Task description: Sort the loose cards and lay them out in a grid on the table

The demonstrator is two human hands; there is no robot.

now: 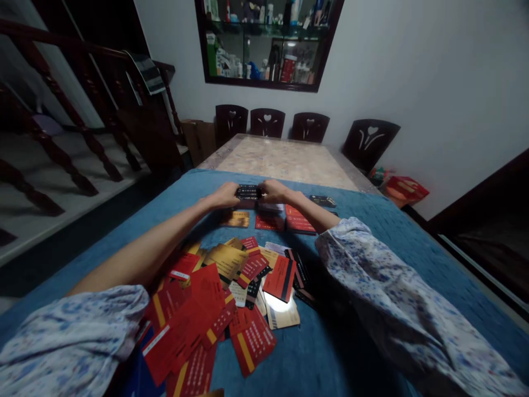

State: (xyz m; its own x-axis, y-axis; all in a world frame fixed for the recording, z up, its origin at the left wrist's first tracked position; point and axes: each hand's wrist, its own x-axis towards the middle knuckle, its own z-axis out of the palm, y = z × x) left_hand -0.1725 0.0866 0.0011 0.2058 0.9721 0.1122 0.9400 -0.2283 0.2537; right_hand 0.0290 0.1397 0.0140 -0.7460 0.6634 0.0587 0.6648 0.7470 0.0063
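Both my arms reach far forward over a blue cloth point(363, 231). My left hand point(224, 194) and my right hand point(273, 191) are closed on the two ends of a small stack of black cards point(248, 192), held just above the cloth. Below the hands lie sorted cards: a gold card point(235, 219), a red card point(268, 222), a red stack point(298, 220) and a pale stack point(270, 208). A black card point(323, 200) lies apart to the right. Near me a loose heap of red, gold and black cards point(223, 309) is spread out.
The blue cloth covers the near part of a marble-topped table point(285, 160) with several dark chairs point(266, 122) at its far end. A glass-fronted shelf of bottles point(264, 44) hangs on the wall. A wooden stair railing point(82, 110) runs at the left. Red bags point(403, 189) lie on the floor at right.
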